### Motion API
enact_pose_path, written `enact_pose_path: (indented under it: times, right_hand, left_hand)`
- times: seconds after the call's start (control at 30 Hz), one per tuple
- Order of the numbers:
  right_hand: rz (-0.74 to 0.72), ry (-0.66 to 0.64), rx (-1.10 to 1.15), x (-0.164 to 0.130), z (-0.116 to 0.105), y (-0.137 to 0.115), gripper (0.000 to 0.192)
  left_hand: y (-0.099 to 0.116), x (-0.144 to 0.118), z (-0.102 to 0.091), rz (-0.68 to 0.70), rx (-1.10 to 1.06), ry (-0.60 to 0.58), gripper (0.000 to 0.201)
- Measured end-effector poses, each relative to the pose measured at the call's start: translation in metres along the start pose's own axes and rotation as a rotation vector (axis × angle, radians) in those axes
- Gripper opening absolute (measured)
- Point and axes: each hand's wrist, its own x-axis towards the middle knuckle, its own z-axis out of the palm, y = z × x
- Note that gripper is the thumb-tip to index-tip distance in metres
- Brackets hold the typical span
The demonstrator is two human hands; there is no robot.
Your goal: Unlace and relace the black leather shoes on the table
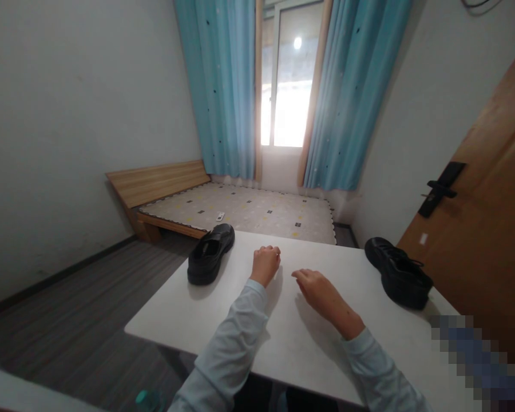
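Note:
My left hand point(266, 265) is over the middle of the white table point(171, 312), its fingers bent forward and slightly apart, with nothing visible in it. To its right is my right hand point(318, 290), palm down and fingers stretched toward the left hand; it holds nothing that I can see. A gap separates the two hands. One black shoe point(210, 254) stands on the table to the left of my left hand. Another black shoe, with laces point(398, 273), stands near the right edge. Neither hand touches a shoe.
Beyond the table is a bed point(257, 212) with a patterned mattress and a small white object point(220, 217) on it. Blue curtains point(223, 86) flank a bright window. A wooden door point(476, 229) is at right. A pixelated patch covers the lower right corner.

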Motion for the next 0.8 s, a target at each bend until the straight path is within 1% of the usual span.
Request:
enact_pose_path:
  times: [0.07,0.13,0.2,0.3,0.37,0.43,0.53,0.67,0.8]
  right_hand:
    - [-0.037,-0.026,0.008,-0.001,0.01,-0.003,0.026]
    - [-0.043,-0.031,0.023,-0.002,0.016,-0.003,0.025]
    - [-0.032,-0.013,0.042,-0.003,0.019,0.0,0.024]
    - [-0.006,0.029,0.083,-0.004,0.019,0.005,0.024]
    - [0.009,0.048,0.113,-0.004,0.02,0.007,0.024]
    - [0.021,0.051,0.14,-0.004,0.021,0.009,0.023]
    - [0.032,0.04,0.163,-0.005,0.024,0.01,0.022]
    - [0.041,0.036,0.175,-0.005,0.025,0.012,0.022]
    - [0.051,0.039,0.182,-0.006,0.025,0.012,0.022]
  left_hand:
    - [-0.002,0.0,-0.003,-0.028,-0.001,0.028,0.022]
    - [-0.005,0.0,-0.009,-0.075,0.001,0.066,0.022]
    - [-0.008,-0.001,-0.016,-0.152,0.028,0.151,0.022]
    - [-0.013,-0.003,-0.027,-0.301,0.104,0.327,0.027]
    - [-0.016,-0.005,-0.033,-0.402,0.15,0.385,0.033]
    - [-0.018,-0.005,-0.037,-0.487,0.192,0.399,0.037]
    - [-0.022,-0.003,-0.04,-0.57,0.251,0.385,0.038]
    - [-0.026,-0.003,-0.045,-0.614,0.294,0.354,0.037]
    - [-0.034,-0.007,-0.058,-0.636,0.314,0.341,0.037]
